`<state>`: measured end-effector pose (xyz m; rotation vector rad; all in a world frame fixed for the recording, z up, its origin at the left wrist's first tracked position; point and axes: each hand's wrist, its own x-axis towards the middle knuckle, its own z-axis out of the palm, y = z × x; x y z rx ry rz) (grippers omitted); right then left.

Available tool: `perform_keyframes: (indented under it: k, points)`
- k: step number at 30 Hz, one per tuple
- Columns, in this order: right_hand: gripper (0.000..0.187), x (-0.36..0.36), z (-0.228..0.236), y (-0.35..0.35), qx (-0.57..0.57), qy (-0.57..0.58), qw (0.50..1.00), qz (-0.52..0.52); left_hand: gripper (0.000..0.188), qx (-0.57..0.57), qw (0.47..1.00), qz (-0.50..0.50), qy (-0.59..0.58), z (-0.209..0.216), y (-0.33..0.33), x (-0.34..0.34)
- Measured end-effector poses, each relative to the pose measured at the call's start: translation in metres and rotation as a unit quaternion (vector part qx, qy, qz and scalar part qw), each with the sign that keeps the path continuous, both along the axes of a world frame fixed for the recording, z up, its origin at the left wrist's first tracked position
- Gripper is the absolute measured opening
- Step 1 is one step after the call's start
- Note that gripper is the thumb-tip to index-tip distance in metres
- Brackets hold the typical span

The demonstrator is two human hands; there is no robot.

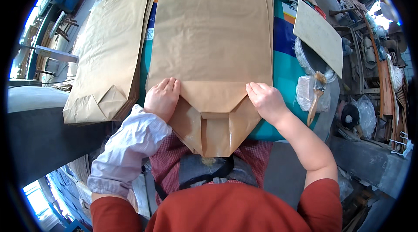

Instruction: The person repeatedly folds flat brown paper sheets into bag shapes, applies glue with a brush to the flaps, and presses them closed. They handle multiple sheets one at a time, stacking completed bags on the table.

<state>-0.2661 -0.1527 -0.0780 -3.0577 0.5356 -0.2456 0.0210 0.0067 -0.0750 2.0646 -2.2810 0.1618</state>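
A large brown paper bag [213, 31] lies flat in front of me on top of several others. Its near end is opened out into a folded bottom [215, 134] that hangs over the table edge toward my lap, with a damp-looking shine on the flaps. My left hand [163, 99] grips the left corner of the fold, fingers curled together on the paper. At the opposite corner my right hand [266, 101] pinches the fold in the same way. Between them a straight crease runs across the bag.
On the left rests a stack of brown bags [109, 53] with folded bottoms. To the right are a brush [317, 95] on a plastic-wrapped block [303, 95], and a pale board [320, 36] across a basin [307, 60]. Teal and blue sheeting [285, 71] covers the table.
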Motion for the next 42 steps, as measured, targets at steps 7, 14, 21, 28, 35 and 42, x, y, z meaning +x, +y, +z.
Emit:
perform_keyframes:
  k: [7, 14, 21, 28, 35, 42]
  points:
    - [0.044, -0.013, 0.015, 0.042, 0.072, 0.000, 0.997, 0.021, 0.044, 0.070, 0.993, -0.078, -0.057, 0.023, 0.032, -0.024]
    - [0.028, -0.049, -0.006, 0.063, 0.137, -0.170, 0.975, -0.040, 0.055, 0.196, 0.917, -0.095, 0.335, 0.023, 0.030, -0.006]
    - [0.031, -0.030, -0.004, 0.087, 0.160, -0.176, 0.971, -0.037, 0.032, 0.119, 0.954, -0.120, 0.246, 0.026, 0.044, -0.014]
    - [0.014, -0.012, 0.003, 0.051, 0.274, -0.267, 0.912, -0.148, 0.017, 0.053, 0.913, 0.023, 0.405, 0.019, 0.016, -0.008]
    - [0.019, 0.014, -0.023, 0.048, 0.296, -0.238, 0.894, -0.236, 0.021, 0.009, 0.943, 0.153, 0.296, -0.024, 0.010, -0.020]
    - [0.044, 0.055, -0.010, 0.033, 0.141, -0.048, 0.916, -0.372, 0.053, 0.072, 0.944, 0.314, 0.078, 0.002, -0.039, -0.046]
